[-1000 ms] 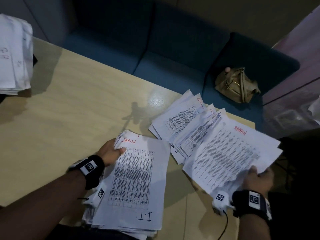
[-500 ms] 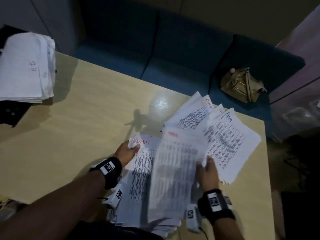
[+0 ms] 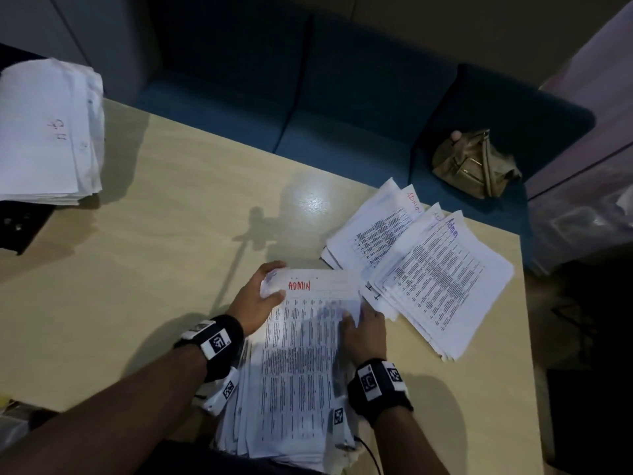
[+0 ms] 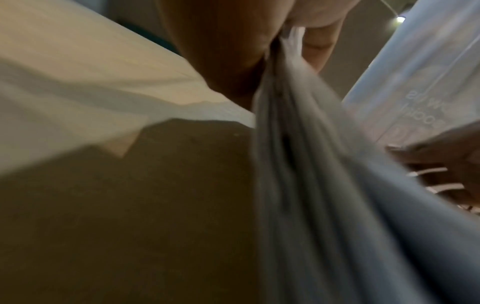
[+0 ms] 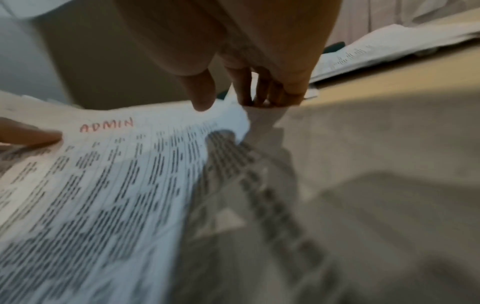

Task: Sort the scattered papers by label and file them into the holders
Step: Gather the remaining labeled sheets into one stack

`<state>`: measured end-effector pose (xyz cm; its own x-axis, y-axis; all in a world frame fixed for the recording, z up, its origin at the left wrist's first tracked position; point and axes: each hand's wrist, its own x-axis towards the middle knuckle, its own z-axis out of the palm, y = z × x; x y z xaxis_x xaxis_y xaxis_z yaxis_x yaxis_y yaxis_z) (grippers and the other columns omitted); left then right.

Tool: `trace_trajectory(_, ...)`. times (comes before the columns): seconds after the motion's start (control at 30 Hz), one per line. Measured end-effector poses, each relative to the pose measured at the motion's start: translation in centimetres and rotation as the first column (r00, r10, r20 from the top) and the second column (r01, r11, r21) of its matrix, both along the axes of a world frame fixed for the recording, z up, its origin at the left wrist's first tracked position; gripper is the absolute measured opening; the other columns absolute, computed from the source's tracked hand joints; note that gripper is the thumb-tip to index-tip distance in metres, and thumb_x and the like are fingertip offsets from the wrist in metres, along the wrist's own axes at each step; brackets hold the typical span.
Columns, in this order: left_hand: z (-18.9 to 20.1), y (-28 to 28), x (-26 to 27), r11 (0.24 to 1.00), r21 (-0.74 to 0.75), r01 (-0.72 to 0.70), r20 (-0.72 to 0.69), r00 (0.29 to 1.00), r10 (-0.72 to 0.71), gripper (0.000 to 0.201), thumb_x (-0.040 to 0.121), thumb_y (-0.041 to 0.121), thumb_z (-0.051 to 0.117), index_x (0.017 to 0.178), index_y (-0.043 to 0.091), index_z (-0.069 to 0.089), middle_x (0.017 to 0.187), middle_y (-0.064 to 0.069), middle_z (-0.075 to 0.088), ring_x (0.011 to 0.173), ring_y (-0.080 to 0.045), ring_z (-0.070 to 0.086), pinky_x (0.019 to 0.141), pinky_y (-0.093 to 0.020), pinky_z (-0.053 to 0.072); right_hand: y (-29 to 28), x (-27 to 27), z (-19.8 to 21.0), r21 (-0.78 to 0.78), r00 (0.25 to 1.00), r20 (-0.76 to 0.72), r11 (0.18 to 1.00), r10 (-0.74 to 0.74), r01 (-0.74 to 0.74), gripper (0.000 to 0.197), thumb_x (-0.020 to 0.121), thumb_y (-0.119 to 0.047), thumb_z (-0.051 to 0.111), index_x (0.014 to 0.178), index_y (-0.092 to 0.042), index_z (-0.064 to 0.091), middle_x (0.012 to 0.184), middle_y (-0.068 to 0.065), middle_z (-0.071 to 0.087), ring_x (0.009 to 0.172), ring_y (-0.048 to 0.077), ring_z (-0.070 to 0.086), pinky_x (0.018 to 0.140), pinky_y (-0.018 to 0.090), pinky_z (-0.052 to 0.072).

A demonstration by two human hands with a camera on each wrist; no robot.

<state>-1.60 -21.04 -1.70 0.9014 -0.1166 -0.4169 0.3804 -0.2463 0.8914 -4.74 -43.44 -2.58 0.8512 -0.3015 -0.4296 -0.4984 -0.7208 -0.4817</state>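
Observation:
A thick front stack of printed papers lies at the table's near edge. Its top sheet carries a red ADMIN label, also readable in the right wrist view on the top sheet. My left hand grips the stack's far left corner, thumb on top. My right hand pinches the top sheet's far right corner, which curls up between thumb and fingers. A fanned pile of ADMIN sheets lies to the right.
Another white paper stack rests on a black holder at the far left. The wooden table ends at the right just past the ADMIN pile. Behind it is a blue sofa with an olive bag.
My right hand left the right pile, where it held an ADMIN sheet, and came to the front stack. An I.T sheet topped that stack before; an ADMIN sheet does now.

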Motion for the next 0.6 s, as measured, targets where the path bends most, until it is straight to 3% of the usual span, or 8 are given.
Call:
trace_trajectory(0.07,-0.3,0.3,0.1,0.997,0.024,0.076,0.007,0.997,-0.077,0.067,0.092,0.001,0.049,0.127,0.058,0.040,0.140,0.010,0.042,0.077,-0.012,0.058,0.063,-0.019,0.045,-0.5,0.7,0.9,-0.078,0.995,0.019,0.992,0.099,-0.097,0.038,0.096,-0.026,0.050,0.129,-0.009,0.056,0.135,0.014,0.050,0.125,0.031,0.043,0.107,0.040,0.035)
trace_trajectory(0.17,-0.6,0.9,0.2,0.994,0.025,0.106,-0.012,0.994,-0.106,0.062,0.091,-0.002,0.046,0.115,0.054,0.048,0.140,0.007,0.046,0.044,-0.017,0.039,0.045,-0.023,0.034,-2.9,2.3,1.6,-0.169,0.978,0.204,0.983,-0.037,0.072,0.034,0.093,-0.033,0.054,0.122,-0.016,0.062,0.138,0.009,0.050,0.126,0.028,0.044,0.107,0.046,0.037)
trace_trajectory(0.23,-0.8,1.0,0.2,0.995,0.030,0.094,-0.017,0.995,-0.094,0.053,0.092,0.003,0.052,0.117,0.049,0.046,0.141,0.009,0.043,0.064,-0.024,0.059,0.060,-0.029,0.047,-5.3,2.9,0.8,-0.278,0.987,0.161,0.959,-0.014,0.059,0.047,0.094,-0.041,0.049,0.136,-0.019,0.050,0.151,0.009,0.036,0.138,0.030,0.032,0.112,0.046,0.029)
trace_trajectory(0.27,-0.8,1.0,0.1,0.995,0.039,0.093,-0.018,0.996,-0.092,0.049,0.092,0.009,0.057,0.121,0.047,0.043,0.140,0.012,0.040,0.095,-0.025,0.062,0.080,-0.034,0.048,-6.4,2.9,0.4,-0.322,0.996,0.082,0.947,0.028,0.000,0.054,0.095,-0.045,0.045,0.142,-0.020,0.041,0.156,0.008,0.027,0.142,0.029,0.024,0.114,0.046,0.025)
trace_trajectory(0.3,-0.6,0.9,-0.1,0.995,0.052,0.089,-0.011,0.996,-0.089,0.049,0.091,0.014,0.061,0.123,0.045,0.040,0.135,0.014,0.038,0.118,-0.018,0.050,0.096,-0.033,0.040,-7.6,2.6,-0.2,-0.343,0.999,0.006,0.938,0.053,-0.047,0.058,0.096,-0.048,0.041,0.146,-0.021,0.034,0.159,0.008,0.020,0.145,0.029,0.017,0.115,0.047,0.022)
trace_trajectory(0.33,-0.8,0.7,-0.2,0.995,0.061,0.080,-0.005,0.997,-0.080,0.051,0.090,0.016,0.064,0.124,0.044,0.040,0.131,0.014,0.038,0.124,-0.011,0.039,0.099,-0.028,0.033,-8.6,2.1,-0.9,-0.341,0.997,-0.042,0.937,0.066,-0.077,0.060,0.096,-0.049,0.037,0.149,-0.022,0.029,0.160,0.007,0.015,0.147,0.029,0.013,0.117,0.047,0.021)
trace_trajectory(0.43,-1.0,0.6,0.1,1.000,0.001,-0.011,-0.008,1.000,0.011,0.052,0.082,0.008,0.072,0.116,0.040,0.049,0.129,0.014,0.048,0.120,-0.009,0.046,0.089,-0.012,0.041,-9.8,-0.3,-1.9,-0.293,0.987,-0.068,0.943,0.144,-0.158,0.060,0.096,-0.054,0.029,0.149,-0.026,0.027,0.160,0.004,0.015,0.147,0.027,0.013,0.117,0.043,0.019)
trace_trajectory(0.6,-0.8,0.8,1.7,0.996,-0.075,-0.046,0.021,0.999,0.048,0.054,0.075,0.003,0.078,0.111,0.037,0.056,0.130,0.015,0.054,0.124,-0.016,0.052,0.107,-0.041,0.042,-9.1,-4.1,-1.2,-0.277,0.980,0.072,0.947,0.187,-0.161,0.066,0.090,-0.062,0.022,0.112,-0.018,0.066,0.123,0.009,0.063,0.112,0.030,0.056,0.093,0.037,0.044)
